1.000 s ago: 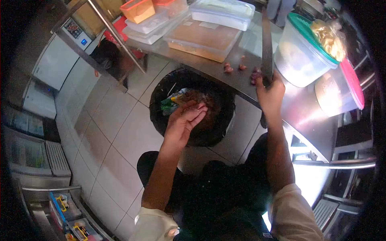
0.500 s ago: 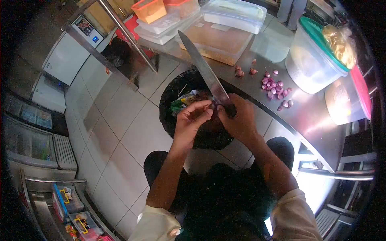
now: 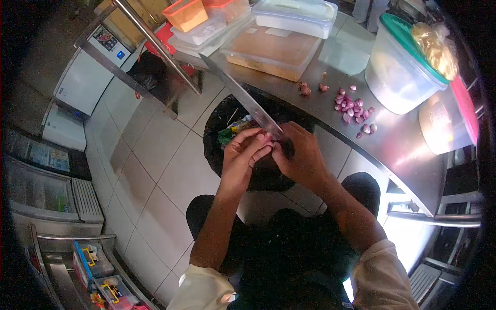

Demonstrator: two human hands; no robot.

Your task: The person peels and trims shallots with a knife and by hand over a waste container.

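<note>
My right hand point(image 3: 304, 159) is closed round the base of a long kitchen knife point(image 3: 244, 101), its blade pointing up and to the left. In my left hand point(image 3: 238, 161) a small pinkish shallot point(image 3: 267, 138) is pinched between the fingertips, mostly hidden by them. The knife's lower blade and my right thumb are right beside it. Both hands are above a bin lined with a black bag point(image 3: 212, 142), which has scraps inside. Peeled purple shallots point(image 3: 349, 107) lie in a heap on the steel table, with a few brownish unpeeled shallots point(image 3: 305, 90) to their left.
The steel table point(image 3: 395, 155) curves along the right. On it stand a tub with a green lid point(image 3: 390, 77), a tub with a pink lid point(image 3: 439, 124), and flat lidded containers point(image 3: 274, 51). Storage boxes point(image 3: 98, 258) sit low at left, above tiled floor point(image 3: 160, 201).
The knife has tilted further left and lower, and its blade has shifted across my left fingertips. My left fingers have turned slightly around the shallot. The view has shifted a little.
</note>
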